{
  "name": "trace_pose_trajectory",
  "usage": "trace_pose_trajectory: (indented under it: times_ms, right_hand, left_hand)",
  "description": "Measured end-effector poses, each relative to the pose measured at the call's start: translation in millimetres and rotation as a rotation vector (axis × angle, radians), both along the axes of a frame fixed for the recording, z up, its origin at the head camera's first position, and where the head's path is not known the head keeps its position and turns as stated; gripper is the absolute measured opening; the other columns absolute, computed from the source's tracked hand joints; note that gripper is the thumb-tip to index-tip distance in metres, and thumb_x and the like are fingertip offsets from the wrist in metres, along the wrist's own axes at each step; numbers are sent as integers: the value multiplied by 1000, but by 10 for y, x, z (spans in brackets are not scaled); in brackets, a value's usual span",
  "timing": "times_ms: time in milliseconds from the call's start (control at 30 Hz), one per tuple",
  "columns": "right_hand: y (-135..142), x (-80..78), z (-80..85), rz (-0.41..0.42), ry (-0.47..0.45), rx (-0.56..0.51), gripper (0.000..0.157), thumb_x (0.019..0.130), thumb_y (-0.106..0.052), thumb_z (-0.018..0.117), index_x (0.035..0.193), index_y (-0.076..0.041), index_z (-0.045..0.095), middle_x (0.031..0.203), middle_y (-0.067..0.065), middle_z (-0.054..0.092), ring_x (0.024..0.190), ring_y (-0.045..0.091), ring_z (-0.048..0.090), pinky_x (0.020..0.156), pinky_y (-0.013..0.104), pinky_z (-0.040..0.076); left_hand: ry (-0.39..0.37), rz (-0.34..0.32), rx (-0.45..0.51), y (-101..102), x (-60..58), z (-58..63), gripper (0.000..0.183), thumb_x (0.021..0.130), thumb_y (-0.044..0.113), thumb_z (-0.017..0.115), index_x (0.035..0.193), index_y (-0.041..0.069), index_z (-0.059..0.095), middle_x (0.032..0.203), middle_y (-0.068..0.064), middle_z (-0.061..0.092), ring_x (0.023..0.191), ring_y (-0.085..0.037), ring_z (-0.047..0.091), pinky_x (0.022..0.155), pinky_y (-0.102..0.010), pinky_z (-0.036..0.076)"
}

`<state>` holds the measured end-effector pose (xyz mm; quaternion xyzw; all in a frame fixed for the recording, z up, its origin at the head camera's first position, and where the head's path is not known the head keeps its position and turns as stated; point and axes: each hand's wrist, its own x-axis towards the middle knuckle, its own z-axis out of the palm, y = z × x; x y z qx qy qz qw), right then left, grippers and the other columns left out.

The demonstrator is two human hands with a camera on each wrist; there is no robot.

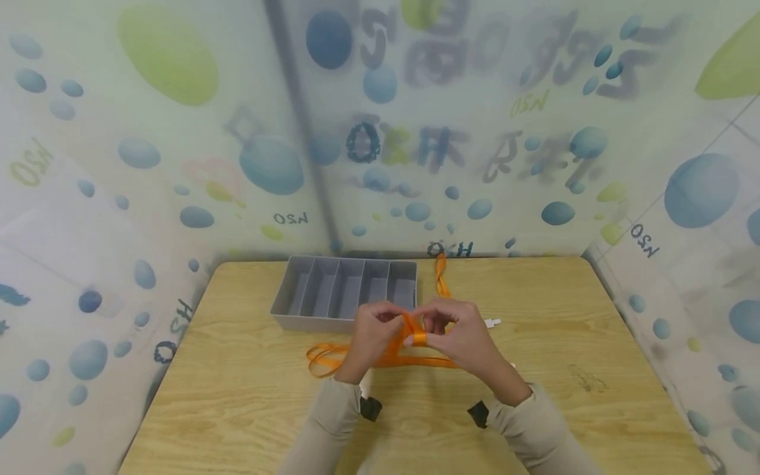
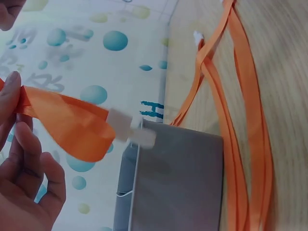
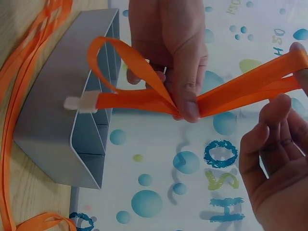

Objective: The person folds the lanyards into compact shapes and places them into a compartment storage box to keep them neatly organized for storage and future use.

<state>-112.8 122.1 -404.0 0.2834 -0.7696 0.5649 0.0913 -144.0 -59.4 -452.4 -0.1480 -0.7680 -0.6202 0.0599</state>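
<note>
Both hands hold an orange lanyard (image 1: 419, 338) in the air above the table, just in front of the grey divided box. With thumb and fingers, my left hand (image 1: 377, 330) pinches gathered layers of the strap. On one side of that pinch a loop (image 3: 130, 62) and a white plastic clip (image 3: 88, 102) stick out. My right hand (image 1: 462, 333) holds the other stretch, which runs folded over a digit in the right wrist view. The left wrist view shows the clip end (image 2: 120, 124) hanging beyond the left fingers, slightly blurred.
The grey box (image 1: 317, 324) has several compartments and stands at the back of the wooden table (image 1: 237, 396). More orange lanyards (image 1: 323, 361) lie in front of it, and another strap (image 1: 441, 277) lies to its right. A white clip (image 1: 493, 322) shows beyond the right hand. Patterned sheets surround the table.
</note>
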Motion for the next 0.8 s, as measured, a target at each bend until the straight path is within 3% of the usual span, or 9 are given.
trace_pose_trajectory:
  times_ms: [67,167,433,667,800]
  right_hand:
    - [2,9,-13,-20,-25,9,33,71,-6,89,101,-7,75,71,-2,59,56,11,52,51,25,47]
    - [1,24,-33,-44,-78,11,38,72,-7,89,107,-7,74,74,-1,62,57,11,58,52,28,51]
    - [-31,33,-109,-60,-146,-8,53,74,-3,87,122,-6,67,79,4,64,57,12,61,53,29,53]
    - [-82,36,-209,-98,-168,-52,83,69,-2,90,142,-12,51,91,14,63,60,14,61,57,28,52]
    - [-116,53,-291,-134,-216,-23,82,69,3,86,141,-14,52,104,12,60,65,15,61,56,28,51]
  left_hand:
    - [-7,20,2,2,-52,-80,9,82,-9,69,84,-5,77,73,-17,70,58,-13,58,55,-22,49]
    - [-6,54,-6,-5,-89,-82,5,85,-1,73,84,0,78,73,-12,71,58,-11,57,54,-22,48]
    - [72,100,-10,-48,-150,35,7,87,5,73,84,2,78,72,-6,70,60,-15,57,55,-25,48]
    - [97,132,-40,-57,-161,120,8,89,8,72,87,1,77,76,-5,71,61,-15,56,57,-24,47]
    - [130,128,-19,-57,-157,178,7,87,8,76,86,0,77,75,-6,71,59,-22,57,55,-23,47]
